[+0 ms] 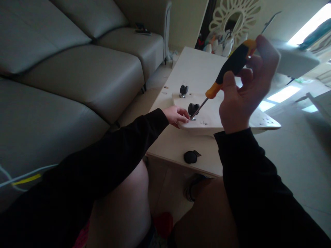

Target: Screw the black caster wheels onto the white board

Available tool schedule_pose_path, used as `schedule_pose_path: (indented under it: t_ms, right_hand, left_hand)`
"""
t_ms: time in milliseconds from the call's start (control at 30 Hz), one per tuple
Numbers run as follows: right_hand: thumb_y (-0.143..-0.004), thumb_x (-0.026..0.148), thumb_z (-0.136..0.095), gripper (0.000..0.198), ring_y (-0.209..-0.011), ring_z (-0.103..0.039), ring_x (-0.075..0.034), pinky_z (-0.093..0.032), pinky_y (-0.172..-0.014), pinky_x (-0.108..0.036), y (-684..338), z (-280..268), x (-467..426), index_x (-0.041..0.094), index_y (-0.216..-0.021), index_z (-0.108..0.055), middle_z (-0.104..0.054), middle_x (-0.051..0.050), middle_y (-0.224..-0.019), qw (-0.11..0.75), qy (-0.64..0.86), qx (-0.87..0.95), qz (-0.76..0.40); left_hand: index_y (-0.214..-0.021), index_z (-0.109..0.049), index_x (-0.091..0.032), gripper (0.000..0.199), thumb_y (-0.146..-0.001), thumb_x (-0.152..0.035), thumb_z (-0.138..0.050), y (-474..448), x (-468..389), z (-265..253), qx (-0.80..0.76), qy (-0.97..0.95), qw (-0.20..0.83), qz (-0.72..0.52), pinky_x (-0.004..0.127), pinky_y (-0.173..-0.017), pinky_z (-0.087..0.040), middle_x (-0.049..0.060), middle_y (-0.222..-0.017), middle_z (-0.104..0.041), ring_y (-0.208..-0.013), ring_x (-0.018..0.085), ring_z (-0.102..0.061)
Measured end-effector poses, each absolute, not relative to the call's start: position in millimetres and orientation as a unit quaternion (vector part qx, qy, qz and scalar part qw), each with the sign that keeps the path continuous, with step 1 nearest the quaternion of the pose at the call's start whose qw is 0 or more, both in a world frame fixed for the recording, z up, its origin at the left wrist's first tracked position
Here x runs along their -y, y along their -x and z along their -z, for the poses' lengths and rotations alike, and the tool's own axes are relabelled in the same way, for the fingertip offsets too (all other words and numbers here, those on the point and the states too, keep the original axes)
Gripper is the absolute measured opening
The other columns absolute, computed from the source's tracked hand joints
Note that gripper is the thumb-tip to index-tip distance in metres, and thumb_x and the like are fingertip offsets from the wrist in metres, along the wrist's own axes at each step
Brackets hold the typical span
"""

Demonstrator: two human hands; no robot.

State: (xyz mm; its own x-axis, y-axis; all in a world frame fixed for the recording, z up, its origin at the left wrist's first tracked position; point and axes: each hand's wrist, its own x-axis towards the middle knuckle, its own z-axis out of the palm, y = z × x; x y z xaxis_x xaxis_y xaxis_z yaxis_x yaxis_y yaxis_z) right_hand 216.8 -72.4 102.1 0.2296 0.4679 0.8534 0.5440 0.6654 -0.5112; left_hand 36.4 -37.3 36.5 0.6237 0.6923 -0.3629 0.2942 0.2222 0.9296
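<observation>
My right hand (241,86) is closed around the orange-and-black handle of a screwdriver (232,65). Its shaft slants down to the base of a black caster wheel (193,109), which is mounted on a white board (214,119). Beside the tip, my left hand (177,115) has its fingers pinched together at the caster's base; whatever they hold is too small to make out. A second caster (183,90) stands upright farther back on the same board. Nearer to me, a loose caster (190,157) lies on the table (165,144).
A grey sofa (85,75) runs along the left, with a dark item (143,31) on its far seat. Behind the table are a petal-framed mirror (234,21) and several small objects. My knees are close to the table's front edge. Tiled floor (289,162) extends on the right.
</observation>
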Motion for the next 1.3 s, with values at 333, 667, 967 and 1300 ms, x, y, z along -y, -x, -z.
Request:
schedule_pose_path:
  t_ms: [333,667,967,1300]
  right_hand:
    - [-0.076,0.030,-0.068,0.067,-0.123,-0.060,-0.032,-0.062,-0.062,-0.038,-217.0,-101.1,69.3,0.045,-0.140,-0.054,-0.058,-0.003,-0.145,0.665,0.396,0.633,0.000]
    - [-0.081,0.034,-0.069,0.062,-0.126,-0.058,-0.030,-0.062,-0.067,-0.037,-216.4,-100.4,71.7,0.042,-0.140,-0.052,-0.055,-0.003,-0.152,0.652,0.417,0.633,-0.002]
    - [-0.083,0.039,-0.069,0.060,-0.125,-0.060,-0.031,-0.062,-0.064,-0.037,-214.3,-98.8,73.1,0.042,-0.140,-0.052,-0.055,-0.004,-0.152,0.656,0.412,0.632,0.016]
    - [-0.082,0.033,-0.067,0.059,-0.123,-0.063,-0.029,-0.060,-0.060,-0.034,-208.1,-104.0,79.3,0.042,-0.139,-0.055,-0.060,-0.002,-0.147,0.654,0.389,0.649,-0.004]
  left_hand:
    - [-0.084,-0.071,-0.014,0.024,-0.068,-0.012,-0.090,-38.2,37.6,-36.3,-0.413,-0.598,0.671,-0.150,0.038,-0.080,-0.062,0.002,-0.087,-0.067,-0.075,0.014,-0.064]
    - [-0.085,-0.073,-0.014,0.029,-0.065,-0.016,-0.093,-38.6,38.0,-33.8,-0.416,-0.599,0.668,-0.147,0.034,-0.076,-0.063,0.003,-0.084,-0.068,-0.074,0.014,-0.065]
    - [-0.087,-0.075,-0.015,0.026,-0.067,-0.018,-0.092,-38.9,37.3,-31.2,-0.415,-0.604,0.665,-0.145,0.034,-0.076,-0.062,0.003,-0.088,-0.068,-0.074,0.013,-0.065]
    - [-0.085,-0.074,-0.014,0.033,-0.063,-0.023,-0.098,-38.3,36.5,-29.9,-0.405,-0.608,0.665,-0.155,0.034,-0.076,-0.063,0.002,-0.083,-0.066,-0.075,0.014,-0.065]
